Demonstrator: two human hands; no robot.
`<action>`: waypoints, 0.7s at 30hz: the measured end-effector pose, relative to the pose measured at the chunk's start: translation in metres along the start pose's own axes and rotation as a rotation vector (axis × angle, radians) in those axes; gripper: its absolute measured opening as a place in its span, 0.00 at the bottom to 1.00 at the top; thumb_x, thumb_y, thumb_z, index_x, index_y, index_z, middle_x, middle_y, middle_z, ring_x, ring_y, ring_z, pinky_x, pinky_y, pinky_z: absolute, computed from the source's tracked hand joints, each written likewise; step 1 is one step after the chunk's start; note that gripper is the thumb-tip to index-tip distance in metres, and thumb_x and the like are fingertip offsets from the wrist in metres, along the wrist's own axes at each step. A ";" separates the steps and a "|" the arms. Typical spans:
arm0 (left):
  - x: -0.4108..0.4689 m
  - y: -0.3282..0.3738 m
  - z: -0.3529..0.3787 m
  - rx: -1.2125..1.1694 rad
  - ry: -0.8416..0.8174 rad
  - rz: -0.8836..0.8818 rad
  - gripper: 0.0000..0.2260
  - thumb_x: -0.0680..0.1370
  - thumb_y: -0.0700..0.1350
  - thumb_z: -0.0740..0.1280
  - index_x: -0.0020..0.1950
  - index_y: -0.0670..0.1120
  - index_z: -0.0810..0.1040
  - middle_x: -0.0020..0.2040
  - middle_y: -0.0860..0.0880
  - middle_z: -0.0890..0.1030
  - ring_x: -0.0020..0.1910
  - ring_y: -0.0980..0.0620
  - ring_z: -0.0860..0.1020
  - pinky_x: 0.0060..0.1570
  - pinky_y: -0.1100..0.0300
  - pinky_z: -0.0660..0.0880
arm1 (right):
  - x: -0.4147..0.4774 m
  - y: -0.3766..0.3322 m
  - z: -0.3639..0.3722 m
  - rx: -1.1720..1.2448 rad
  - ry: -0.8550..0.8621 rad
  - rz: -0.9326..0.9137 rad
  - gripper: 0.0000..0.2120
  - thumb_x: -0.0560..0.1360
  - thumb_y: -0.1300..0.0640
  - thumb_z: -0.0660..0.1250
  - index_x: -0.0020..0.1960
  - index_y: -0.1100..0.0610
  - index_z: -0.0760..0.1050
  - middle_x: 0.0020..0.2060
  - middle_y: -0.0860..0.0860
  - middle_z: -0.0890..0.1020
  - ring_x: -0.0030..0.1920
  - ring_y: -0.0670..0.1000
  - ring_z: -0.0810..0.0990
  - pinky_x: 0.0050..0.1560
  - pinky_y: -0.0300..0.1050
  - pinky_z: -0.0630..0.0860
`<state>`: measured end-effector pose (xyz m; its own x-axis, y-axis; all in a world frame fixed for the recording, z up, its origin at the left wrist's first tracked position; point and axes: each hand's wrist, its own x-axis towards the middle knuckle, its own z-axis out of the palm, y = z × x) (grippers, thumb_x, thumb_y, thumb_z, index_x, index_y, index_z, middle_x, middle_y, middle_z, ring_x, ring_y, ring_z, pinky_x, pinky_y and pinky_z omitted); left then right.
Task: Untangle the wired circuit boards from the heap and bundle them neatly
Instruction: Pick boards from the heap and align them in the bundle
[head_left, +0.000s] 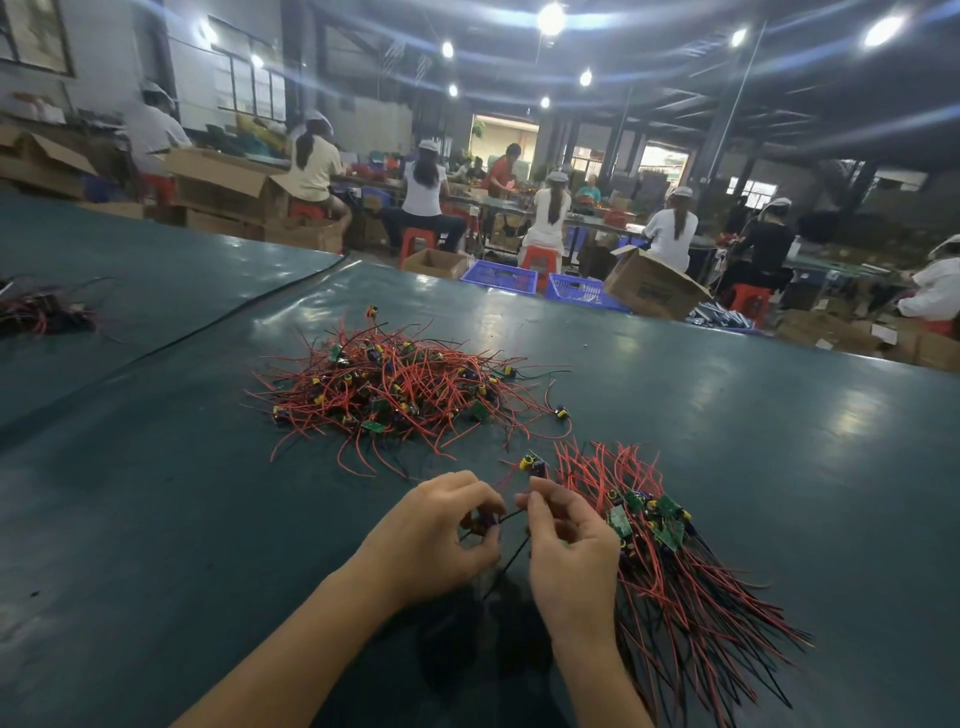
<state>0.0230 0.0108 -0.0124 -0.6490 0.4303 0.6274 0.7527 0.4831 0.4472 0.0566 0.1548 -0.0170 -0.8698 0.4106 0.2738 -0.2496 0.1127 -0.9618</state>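
Two piles sit on the green tabletop (208, 519): a tangled heap (395, 389) of red-wired circuit boards ahead of the person, and a combed bundle (670, 566) lying just beside the right grip (571, 551). The bundle's green boards are gathered together, and its red and black wires fan toward the near edge. The left grip (441, 535) is curled round one small board (480, 522), near the bundle. The right grip pinches a black wire (511, 514) running from it between thumb and forefinger. Beyond the far edge, on the floor, stand two blue crates (498, 275) and an open cardboard box (649, 286); from here I cannot tell what they hold. A smaller tangle (41, 312) lies well apart at far left.
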 end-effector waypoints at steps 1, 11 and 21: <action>0.001 -0.001 -0.001 0.020 0.005 -0.024 0.07 0.72 0.42 0.70 0.49 0.45 0.82 0.44 0.52 0.80 0.41 0.55 0.77 0.45 0.56 0.77 | -0.002 0.000 0.000 -0.044 -0.004 -0.045 0.07 0.77 0.63 0.68 0.49 0.53 0.82 0.39 0.43 0.86 0.41 0.40 0.82 0.42 0.31 0.75; 0.001 -0.025 -0.015 0.266 0.100 -0.439 0.06 0.75 0.44 0.67 0.49 0.46 0.82 0.48 0.51 0.78 0.48 0.51 0.76 0.48 0.55 0.75 | -0.003 0.004 0.002 -0.111 0.027 -0.175 0.13 0.79 0.66 0.63 0.52 0.48 0.76 0.44 0.44 0.84 0.38 0.43 0.82 0.39 0.28 0.74; -0.003 -0.034 -0.020 0.400 0.129 -0.493 0.11 0.77 0.42 0.66 0.59 0.46 0.80 0.58 0.49 0.75 0.50 0.50 0.76 0.52 0.55 0.73 | -0.002 -0.004 -0.002 -0.075 0.148 -0.357 0.17 0.79 0.67 0.64 0.58 0.46 0.76 0.45 0.39 0.84 0.43 0.40 0.82 0.41 0.37 0.79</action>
<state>0.0017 -0.0220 -0.0170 -0.8706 0.0024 0.4920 0.2543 0.8582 0.4458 0.0599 0.1556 -0.0139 -0.6618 0.4586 0.5930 -0.4888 0.3357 -0.8052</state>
